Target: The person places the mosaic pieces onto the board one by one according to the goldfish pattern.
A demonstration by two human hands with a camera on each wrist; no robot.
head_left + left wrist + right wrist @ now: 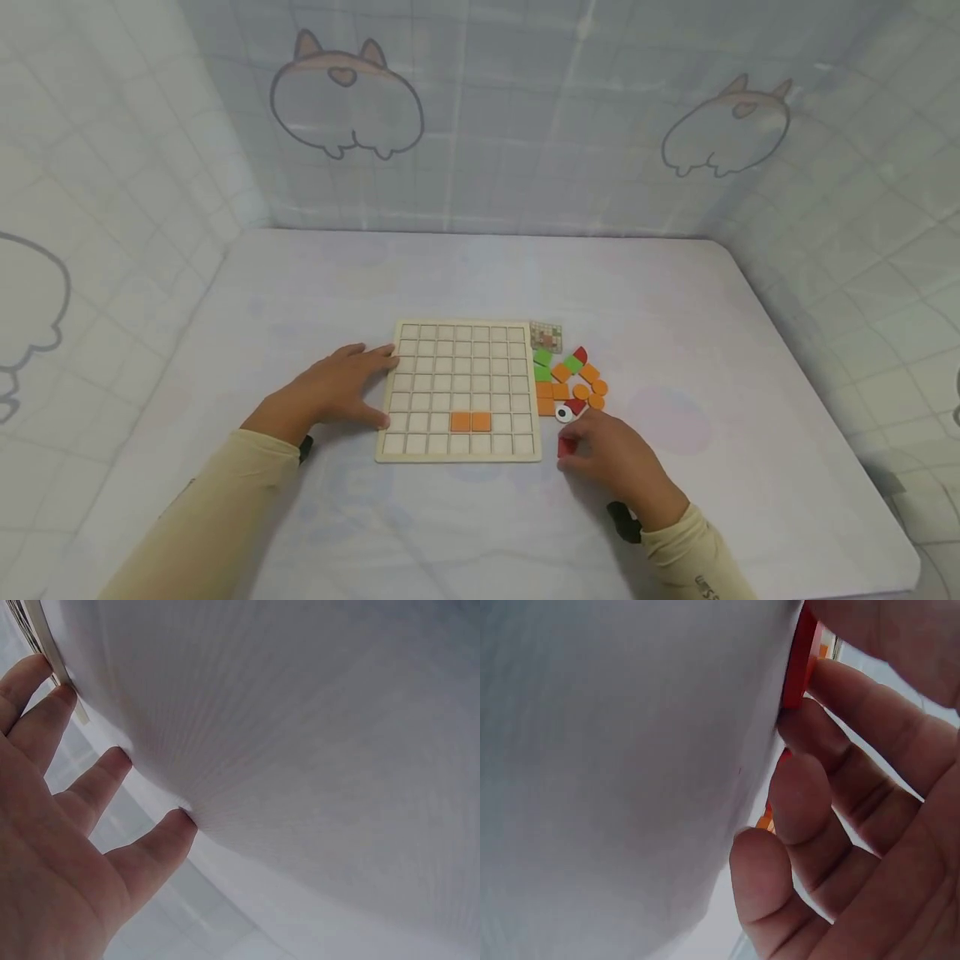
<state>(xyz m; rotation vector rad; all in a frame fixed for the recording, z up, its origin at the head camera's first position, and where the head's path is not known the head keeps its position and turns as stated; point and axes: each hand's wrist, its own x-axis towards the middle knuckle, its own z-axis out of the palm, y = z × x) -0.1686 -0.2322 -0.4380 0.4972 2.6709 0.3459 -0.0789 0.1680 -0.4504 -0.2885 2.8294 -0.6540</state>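
A pale wooden grid board [457,458] lies on the table, with two orange square tiles [470,422] side by side in its second row from the front. My left hand [333,387] has its fingers spread, thumb and fingertips touching the board's left edge. In the left wrist view, the other fingertips press on the white cloth. To the right of the board's front corner, my right hand [618,462] pinches a red tile [566,447] between thumb and fingers, close to the tabletop. The right wrist view shows the red tile [799,667] partly covered by the thumb.
Right of the board lie several loose tiles: green squares [542,372], orange squares [545,407], orange rounds [599,387], red pieces and a white eye disc [563,413]. A small pattern card [547,337] sits at the board's upper right edge. Patterned curtains [510,167] surround the table.
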